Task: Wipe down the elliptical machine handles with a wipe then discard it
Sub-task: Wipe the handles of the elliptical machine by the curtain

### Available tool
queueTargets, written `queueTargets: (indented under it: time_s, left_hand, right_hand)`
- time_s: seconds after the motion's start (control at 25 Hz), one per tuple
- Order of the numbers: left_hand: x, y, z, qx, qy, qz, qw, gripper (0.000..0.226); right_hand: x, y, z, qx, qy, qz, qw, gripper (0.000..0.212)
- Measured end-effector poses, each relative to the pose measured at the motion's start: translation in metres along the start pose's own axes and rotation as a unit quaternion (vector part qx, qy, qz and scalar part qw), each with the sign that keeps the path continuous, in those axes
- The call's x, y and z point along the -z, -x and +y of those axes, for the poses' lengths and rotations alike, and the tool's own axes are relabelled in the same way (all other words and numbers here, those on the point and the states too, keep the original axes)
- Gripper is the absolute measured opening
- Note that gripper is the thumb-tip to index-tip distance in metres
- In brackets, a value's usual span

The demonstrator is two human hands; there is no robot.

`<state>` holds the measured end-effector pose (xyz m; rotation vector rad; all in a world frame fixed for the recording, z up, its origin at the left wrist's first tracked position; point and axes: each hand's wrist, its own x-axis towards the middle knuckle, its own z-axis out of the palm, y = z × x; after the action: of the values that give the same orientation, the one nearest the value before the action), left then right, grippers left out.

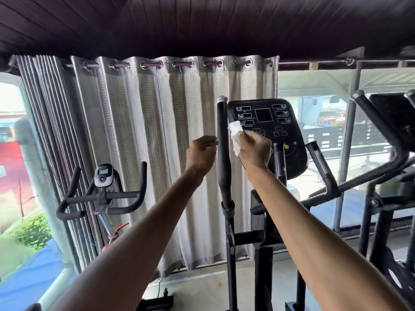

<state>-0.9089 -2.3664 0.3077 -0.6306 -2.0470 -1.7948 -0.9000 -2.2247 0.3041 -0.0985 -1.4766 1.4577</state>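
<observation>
A gym room under a dark slatted ceiling, with a grey eyelet curtain drawn across the window. The right hand is raised with the arm outstretched, its grip closed on a crumpled white wipe, which sits just right of the upright black left handle and in front of the console. The left hand is level with it, just left of that handle, its grip curled into a loose fist holding nothing; whether the knuckles touch the bar is unclear. The right handle stands beyond the console. The console's white labels are too blurred to read. An exercise bike stands by the curtain.
</observation>
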Motion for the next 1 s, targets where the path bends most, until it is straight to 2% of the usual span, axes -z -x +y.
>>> queueTargets:
  time_s: [0.08,0.16,0.24,0.32,0.44,0.6,0.8,1.0]
  left_hand:
    - [-0.008,-0.015,-0.007,0.016,-0.019,0.030,0.999,0.026]
    - [-0.022,-0.033,-0.016,0.017,-0.043,0.049,0.998,0.017]
    - [-0.038,-0.054,-0.018,0.032,-0.044,0.060,0.997,0.031]
    - [-0.049,-0.073,-0.010,0.043,-0.024,0.075,0.996,0.034]
    - [-0.063,-0.094,-0.006,0.038,-0.028,0.096,0.994,0.033]
    - [-0.075,-0.106,-0.020,0.026,-0.041,0.099,0.994,0.019]
    - [-0.076,-0.127,-0.053,0.003,-0.010,0.091,0.996,0.027]
    - [-0.072,-0.121,-0.053,-0.013,0.014,0.074,0.997,0.039]
  right_hand:
    - [-0.008,-0.024,-0.003,0.120,0.073,0.008,0.990,0.020]
    - [-0.018,-0.055,-0.004,0.227,0.127,0.015,0.965,0.017]
    - [-0.031,-0.088,-0.003,0.319,0.142,0.005,0.937,0.013]
    - [-0.044,-0.116,0.004,0.382,0.149,-0.032,0.911,0.009]
    - [-0.059,-0.138,0.021,0.389,0.205,-0.115,0.891,0.018]
    - [-0.058,-0.140,0.038,0.421,0.199,-0.211,0.859,0.026]
    - [-0.058,-0.160,0.031,0.455,0.255,-0.257,0.813,0.033]
    - [-0.066,-0.166,0.029,0.465,0.255,-0.233,0.815,0.022]
